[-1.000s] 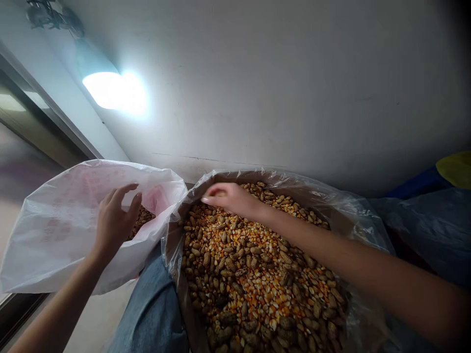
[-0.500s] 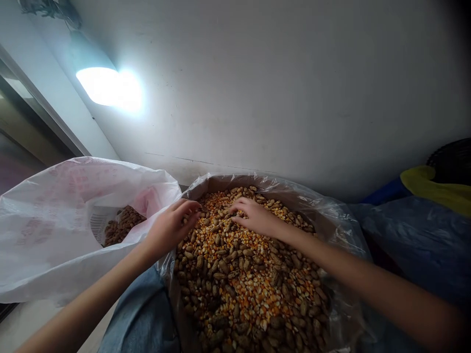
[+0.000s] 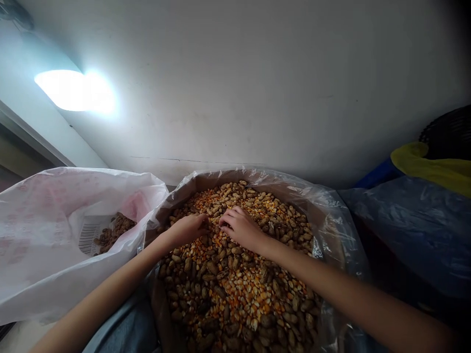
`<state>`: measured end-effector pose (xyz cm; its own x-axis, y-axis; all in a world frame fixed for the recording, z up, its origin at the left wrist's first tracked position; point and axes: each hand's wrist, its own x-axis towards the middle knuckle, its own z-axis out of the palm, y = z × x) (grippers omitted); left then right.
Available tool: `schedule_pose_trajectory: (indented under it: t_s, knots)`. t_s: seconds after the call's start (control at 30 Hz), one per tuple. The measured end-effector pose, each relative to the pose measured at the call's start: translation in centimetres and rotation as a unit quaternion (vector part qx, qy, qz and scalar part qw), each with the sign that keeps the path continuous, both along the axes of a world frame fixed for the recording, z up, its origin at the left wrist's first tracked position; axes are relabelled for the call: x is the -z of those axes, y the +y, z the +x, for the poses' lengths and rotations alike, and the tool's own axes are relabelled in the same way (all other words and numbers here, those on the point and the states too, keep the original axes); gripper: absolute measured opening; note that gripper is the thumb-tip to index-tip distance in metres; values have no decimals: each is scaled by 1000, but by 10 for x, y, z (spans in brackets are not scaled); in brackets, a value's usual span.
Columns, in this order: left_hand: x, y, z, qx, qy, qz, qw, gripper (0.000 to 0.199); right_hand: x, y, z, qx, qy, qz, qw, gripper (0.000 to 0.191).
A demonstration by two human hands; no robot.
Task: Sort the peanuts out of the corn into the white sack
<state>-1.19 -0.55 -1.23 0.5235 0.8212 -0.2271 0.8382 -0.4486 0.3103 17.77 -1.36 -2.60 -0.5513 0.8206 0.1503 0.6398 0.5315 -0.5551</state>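
Observation:
A large plastic-lined bag (image 3: 340, 220) in front of me holds unshelled peanuts (image 3: 211, 267) mixed with yellow and orange corn kernels (image 3: 250, 294). My left hand (image 3: 187, 230) is over the left part of the mix, its fingers curled downward. Close to its right, my right hand (image 3: 241, 228) touches the mix with bent fingers. Both sets of fingertips are partly hidden, so whatever they pinch cannot be made out. On the left stands an open white bag (image 3: 33, 245) with red print; a small heap of peanuts (image 3: 117, 229) lies inside.
A bright lamp (image 3: 69, 90) shines at upper left against the pale wall (image 3: 239, 88). To the right lie dark plastic sheeting (image 3: 412, 225), a yellow cloth (image 3: 434, 164) and a black basket-like object (image 3: 451, 130). My jeans-clad leg (image 3: 123, 323) is below my left arm.
My left hand has moved right from the bag's edge to over the corn and peanuts, nearer my right hand. The right hand's fingers have curled more. The view has shifted slightly.

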Motion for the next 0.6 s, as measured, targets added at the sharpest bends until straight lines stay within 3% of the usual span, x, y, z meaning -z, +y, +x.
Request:
schedule_pose_trajectory:
  t_s: [0.07,0.13,0.2,0.27,0.3,0.33,0.4,0.47,0.6]
  knots:
    - [-1,0,-1,-22,-64,-15,998,28,0,0,5,19,57,-48,997,13]
    - [-3,-1,0,-62,-147,-44,986,26,-1,2,9,58,154,-142,976,18]
    - [-5,-1,2,-106,-247,-109,957,25,-2,7,12,106,283,-259,917,21]
    - [-5,-2,3,-145,-322,-164,921,27,-4,11,16,140,395,-358,834,22]
    - [-4,-3,4,-157,-334,-166,915,27,-4,13,17,150,421,-387,807,23]
    - [-2,-3,6,-163,-325,-142,921,26,-4,14,19,156,423,-400,798,24]
    - [1,-5,10,-150,-249,-54,955,28,-4,16,21,159,388,-398,816,26]
    - [5,-7,15,-101,-150,28,983,30,-2,15,22,161,320,-359,862,24]
    - [11,-9,21,-28,-75,52,995,33,0,12,19,134,93,-203,965,22]
